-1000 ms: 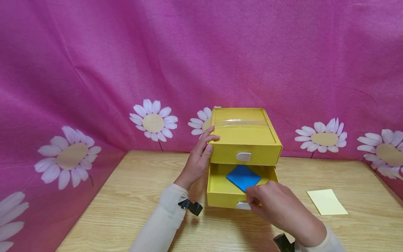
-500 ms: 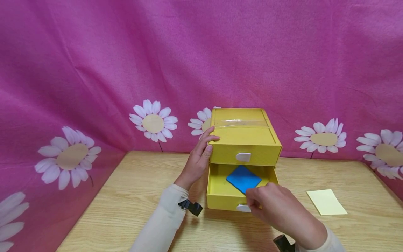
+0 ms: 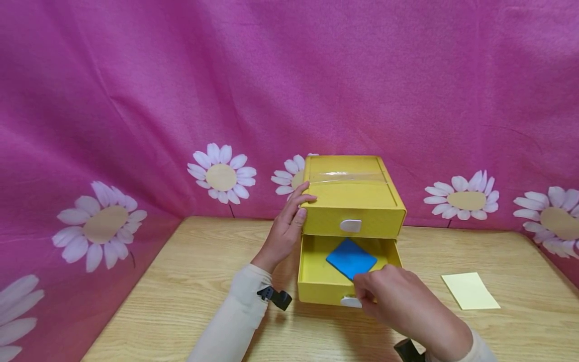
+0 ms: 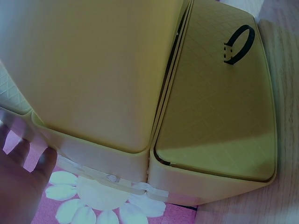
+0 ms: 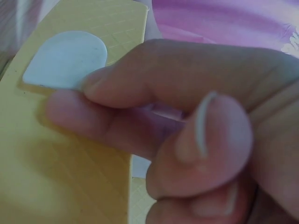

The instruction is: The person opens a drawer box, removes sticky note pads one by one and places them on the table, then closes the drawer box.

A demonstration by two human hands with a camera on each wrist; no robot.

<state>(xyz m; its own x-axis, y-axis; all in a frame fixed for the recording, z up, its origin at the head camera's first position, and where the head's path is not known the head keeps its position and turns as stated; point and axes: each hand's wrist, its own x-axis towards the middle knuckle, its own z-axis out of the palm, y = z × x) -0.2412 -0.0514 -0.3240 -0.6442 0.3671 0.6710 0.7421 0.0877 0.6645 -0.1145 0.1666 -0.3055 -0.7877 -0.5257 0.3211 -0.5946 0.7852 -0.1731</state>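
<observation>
A yellow two-drawer box stands on the table, with clear tape across its top. My left hand rests on its upper left side, fingertips over the top edge and thumb at the front corner. The upper drawer is closed. Below it, the lower drawer is pulled out, and a blue square lies inside. My right hand pinches the edge of that drawer's white pull tab with thumb and finger; its other fingers are curled in.
A pale yellow paper sheet lies on the wooden table to the right. Behind hangs a pink curtain with daisies. A black loop shows against the box's side panel in the left wrist view.
The lower drawer has slid slightly farther out toward me, along with the right hand and the blue square. The left hand stays in place on the box.
</observation>
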